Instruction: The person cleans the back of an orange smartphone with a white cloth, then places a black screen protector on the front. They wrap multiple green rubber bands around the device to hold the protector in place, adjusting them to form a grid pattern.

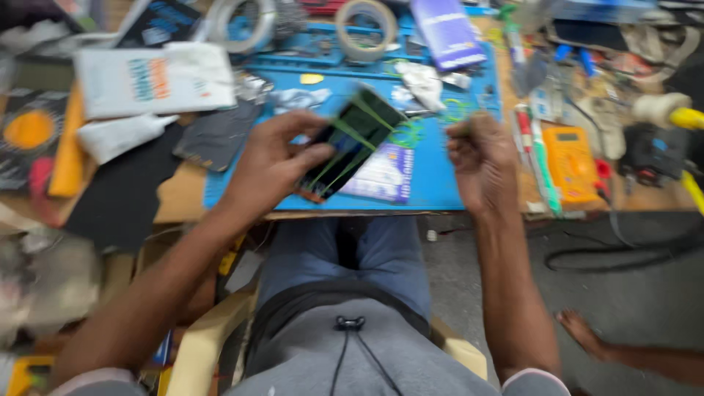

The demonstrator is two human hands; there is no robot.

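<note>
Left hand point(275, 165) is holding the phone point(352, 143) tilted above the blue mat point(440, 176), fingers pinching its lower left edge, thumb lying across the front glass. Green rubber bands point(350, 136) are crossing the phone, stretched over the glass; a loose green band or two is lying on the mat just beside it. Right hand point(480, 158) is hovering over the mat to the right, well apart from the phone, fingers curled together; I'm not able to tell whether it's pinching anything, the frame is blurring there. My read on the risks: the phone is only being gripped at one end and it's hanging near the front edge of the bench point(183, 198), so a slip is sending it onto the lap or the floor. The bands are looking tight, and one sliding off a corner could snap loose and shift the glass if it isn't seated. The thumb pressing on the glass could also be smearing or flexing it. The card point(381, 174) under the phone, the tape rolls point(370, 29) at the back and the yellow meter point(570, 158) on the right are crowding the bench, so there's little free room for setting the phone down flat.
</note>
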